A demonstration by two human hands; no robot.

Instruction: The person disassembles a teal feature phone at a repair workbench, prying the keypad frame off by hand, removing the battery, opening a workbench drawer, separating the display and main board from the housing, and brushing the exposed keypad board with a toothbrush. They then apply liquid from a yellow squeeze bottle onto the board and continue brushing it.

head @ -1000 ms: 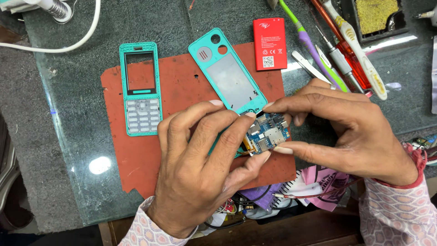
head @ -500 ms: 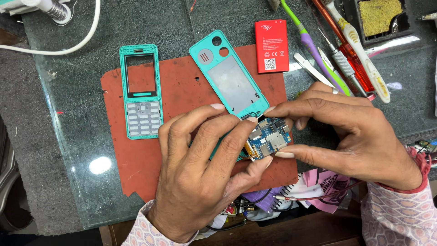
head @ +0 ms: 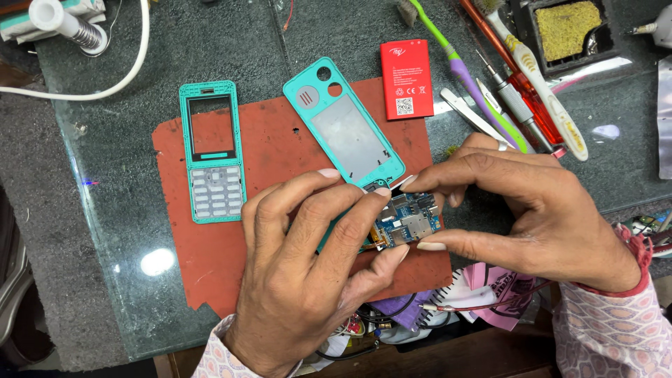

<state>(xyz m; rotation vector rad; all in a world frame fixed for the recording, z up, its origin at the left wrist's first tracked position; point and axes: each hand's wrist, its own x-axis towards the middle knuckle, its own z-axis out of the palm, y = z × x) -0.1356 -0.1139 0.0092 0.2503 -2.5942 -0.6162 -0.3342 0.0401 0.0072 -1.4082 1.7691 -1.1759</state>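
- Both hands pinched one small blue circuit board between them: the left hand closed on its left end with thumb and fingertips, the right hand gripping its right end between thumb below and fingers above.
- The board hung just above the near edge of the red mat, close to the lower end of the teal back cover.
- The hold was on the board's edges only, so it looked liable to slip and drop onto the glass table; a squeeze or twist might have bent it or strained the small orange strip at its lower left.
- Fingertips pressing on bare parts could have smudged or loosened them.
- The teal keypad frame lay flat near the mat's left edge; the red battery sat just beyond its far edge.
- The board's left half and underside were hidden by fingers, and whether it touched the back cover could not be told.
- Tools at the table's far right corner overlapped and were cut off.
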